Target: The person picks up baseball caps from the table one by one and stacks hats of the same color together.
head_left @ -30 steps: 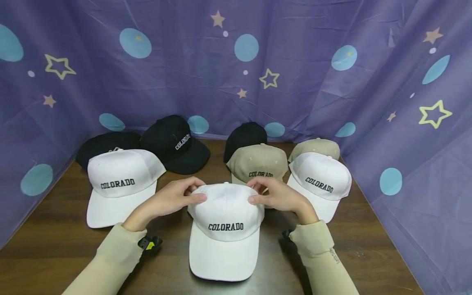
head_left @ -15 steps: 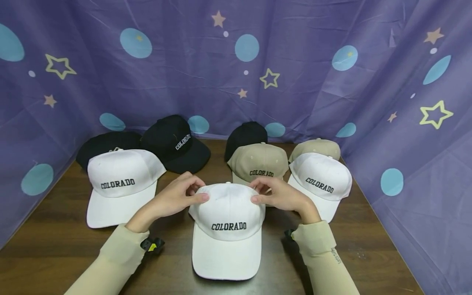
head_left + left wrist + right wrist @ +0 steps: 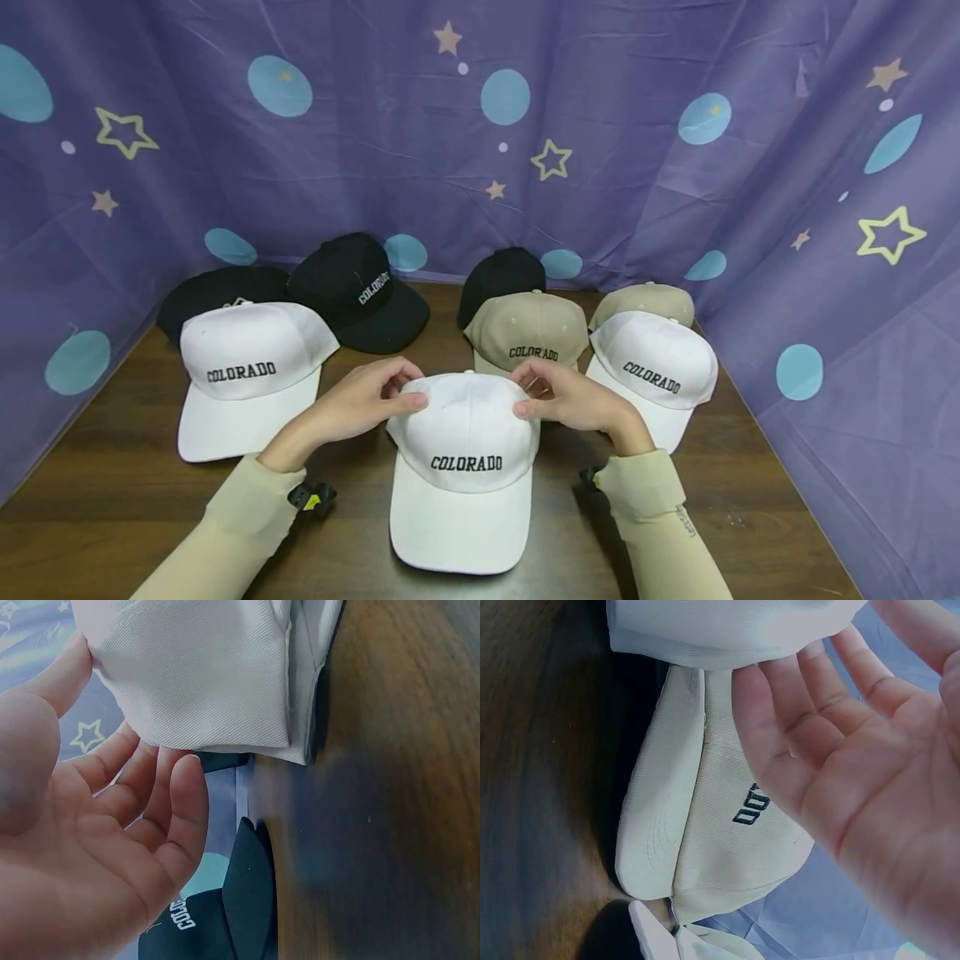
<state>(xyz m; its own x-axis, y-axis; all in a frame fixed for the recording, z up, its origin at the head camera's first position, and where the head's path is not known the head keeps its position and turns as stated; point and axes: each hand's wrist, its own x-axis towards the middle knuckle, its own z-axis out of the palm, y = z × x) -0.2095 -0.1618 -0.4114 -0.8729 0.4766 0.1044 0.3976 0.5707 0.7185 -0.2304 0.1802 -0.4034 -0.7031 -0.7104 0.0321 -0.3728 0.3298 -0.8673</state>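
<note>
In the head view a white baseball cap [image 3: 465,433] lettered COLORADO sits at the front middle, brim toward me. My left hand [image 3: 367,398] grips the left side of its crown, thumb on the front and fingers behind. On the other side my right hand [image 3: 573,400] holds the crown the same way. The left wrist view shows the thumb and curled fingers at the edge of the white cap [image 3: 202,682]. From the right wrist, fingertips reach behind the white cap [image 3: 720,630], with a beige cap [image 3: 727,825] beyond them.
Another white cap [image 3: 243,375] stands left, before two black caps, one of them lettered [image 3: 360,292]. Behind the held cap are a beige cap [image 3: 528,329] and a black cap [image 3: 501,279]. At right, a white cap [image 3: 652,367] fronts a beige one [image 3: 645,302]. A purple curtain [image 3: 600,192] encloses the wooden table [image 3: 765,517].
Both hands and the held white cap have shifted slightly to the right in the head view. The grip on the crown looks the same, and the other caps stay in place.
</note>
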